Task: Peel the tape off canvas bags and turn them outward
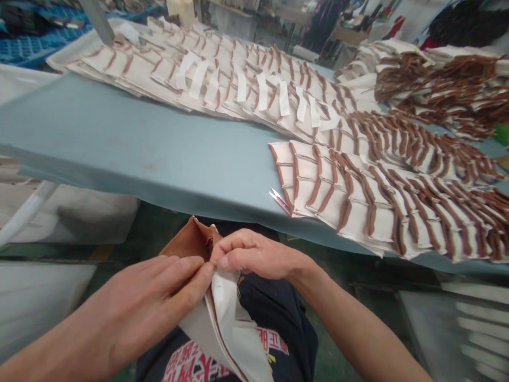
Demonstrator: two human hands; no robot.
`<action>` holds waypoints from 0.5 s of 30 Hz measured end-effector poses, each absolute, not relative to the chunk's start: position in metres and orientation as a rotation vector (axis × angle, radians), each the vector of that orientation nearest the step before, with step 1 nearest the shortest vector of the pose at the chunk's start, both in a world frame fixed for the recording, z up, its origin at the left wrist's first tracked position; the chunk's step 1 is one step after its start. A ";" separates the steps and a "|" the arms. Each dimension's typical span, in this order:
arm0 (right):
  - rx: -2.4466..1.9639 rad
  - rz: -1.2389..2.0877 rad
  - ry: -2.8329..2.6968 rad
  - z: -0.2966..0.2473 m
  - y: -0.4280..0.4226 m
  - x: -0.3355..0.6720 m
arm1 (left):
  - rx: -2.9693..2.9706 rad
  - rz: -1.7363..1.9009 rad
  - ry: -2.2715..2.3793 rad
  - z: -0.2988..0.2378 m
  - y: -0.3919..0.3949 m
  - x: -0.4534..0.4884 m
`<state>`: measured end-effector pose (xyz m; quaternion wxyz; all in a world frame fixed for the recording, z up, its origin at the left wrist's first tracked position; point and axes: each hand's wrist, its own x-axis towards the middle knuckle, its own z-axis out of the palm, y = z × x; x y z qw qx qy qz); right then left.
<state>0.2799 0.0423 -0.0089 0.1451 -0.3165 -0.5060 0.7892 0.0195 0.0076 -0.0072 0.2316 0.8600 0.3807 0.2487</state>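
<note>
Over my lap, both hands grip a sewn piece (226, 313) of off-white material with a brown side and a seam running down it. My left hand (170, 281) is closed on it from the left, fingers pressed along the seam. From the right, my right hand (250, 254) pinches the seam between thumb and fingers, its tips against those of my left hand. The brown face (186, 239) of the piece folds open above my fingers. What lies right between the fingertips is hidden.
A table (119, 138) with a light blue cover stands ahead. Thread snips (280, 201) lie near its front edge, beside overlapping rows of white-and-brown sewn pieces (358, 196). More pieces (178, 69) with white strips lie further back, and a tall heap (437, 85) stands at the right.
</note>
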 end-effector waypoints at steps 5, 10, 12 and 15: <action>-0.950 2.241 -1.364 -0.011 0.033 0.273 | 2.637 0.633 0.888 -0.010 0.001 0.022; -0.900 1.836 -1.685 0.013 0.023 0.273 | 2.184 0.895 1.002 0.008 -0.004 0.040; -0.951 1.558 -1.851 0.022 0.018 0.275 | 2.018 0.880 0.992 0.015 -0.006 0.044; -0.955 1.230 -2.015 0.026 0.011 0.277 | 1.903 0.746 1.023 0.020 -0.003 0.044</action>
